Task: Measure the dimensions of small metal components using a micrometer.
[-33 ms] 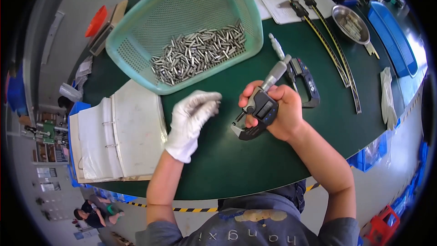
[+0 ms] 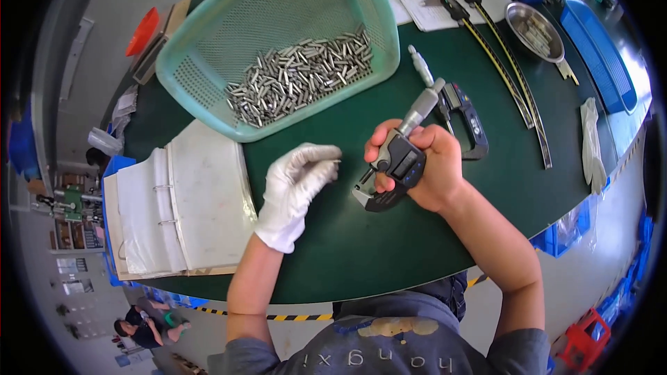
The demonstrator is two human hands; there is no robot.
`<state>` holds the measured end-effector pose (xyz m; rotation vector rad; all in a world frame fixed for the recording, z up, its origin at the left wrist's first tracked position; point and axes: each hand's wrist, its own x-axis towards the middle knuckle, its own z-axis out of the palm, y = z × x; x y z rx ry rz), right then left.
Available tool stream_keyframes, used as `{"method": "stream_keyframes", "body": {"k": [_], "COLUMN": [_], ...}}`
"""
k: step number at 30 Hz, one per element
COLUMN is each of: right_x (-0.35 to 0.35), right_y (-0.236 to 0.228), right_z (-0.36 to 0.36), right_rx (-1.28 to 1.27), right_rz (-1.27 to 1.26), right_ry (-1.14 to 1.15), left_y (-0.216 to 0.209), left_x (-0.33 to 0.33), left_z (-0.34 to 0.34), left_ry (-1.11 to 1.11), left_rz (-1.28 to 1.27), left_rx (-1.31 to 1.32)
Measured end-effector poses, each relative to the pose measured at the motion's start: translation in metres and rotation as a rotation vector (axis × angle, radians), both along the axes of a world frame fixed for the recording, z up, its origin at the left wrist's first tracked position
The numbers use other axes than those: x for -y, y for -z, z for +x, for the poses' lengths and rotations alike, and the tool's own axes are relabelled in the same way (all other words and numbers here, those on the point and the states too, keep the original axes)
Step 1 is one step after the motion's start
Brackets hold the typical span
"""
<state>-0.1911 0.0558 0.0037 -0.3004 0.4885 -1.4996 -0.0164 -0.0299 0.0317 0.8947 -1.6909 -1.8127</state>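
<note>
My left hand (image 2: 295, 191), in a white glove, pinches thumb and fingers together; only the tip of a small metal pin (image 2: 338, 161) shows between them. Bare and closed, my right hand (image 2: 438, 170) grips a digital micrometer (image 2: 405, 160), its thimble pointing up and its frame down to the left. The gap between the micrometer's measuring faces looks unfilled. The gloved fingertips are a short way left of the micrometer, not touching it. Beyond both hands stands a light green plastic basket (image 2: 278, 130) with many short metal pins (image 2: 299, 76) heaped in its near part.
A second micrometer (image 2: 474, 125) lies just right of my right hand. Farther right are two digital calipers (image 2: 497, 62), a metal bowl (image 2: 517, 14), a blue tray (image 2: 622, 62) and a white glove (image 2: 592, 146). An open ring binder (image 2: 208, 201) lies left on the green table (image 2: 347, 264).
My left hand has shifted slightly to the right, and its fingertips have turned a little. My right hand and the micrometer stay nearly in place.
</note>
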Motion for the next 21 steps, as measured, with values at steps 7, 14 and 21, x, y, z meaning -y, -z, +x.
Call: {"method": "stream_keyframes", "body": {"k": [7, 14, 21], "right_x": [0.000, -0.003, -0.003], "right_y": [-0.007, -0.009, -0.012], "right_z": [0.004, 0.007, 0.009], "right_rx": [-0.114, -0.007, -0.201], "right_rz": [0.166, 0.260, 0.253], "right_ry": [-0.032, -0.104, -0.065], "left_y": [0.018, 0.019, 0.018], "left_x": [-0.019, -0.022, -0.025], "left_z": [0.012, 0.014, 0.014], "left_ry": [0.084, 0.151, 0.151], "left_rz": [0.258, 0.192, 0.212], "left_rx": [-0.123, -0.114, -0.076]}}
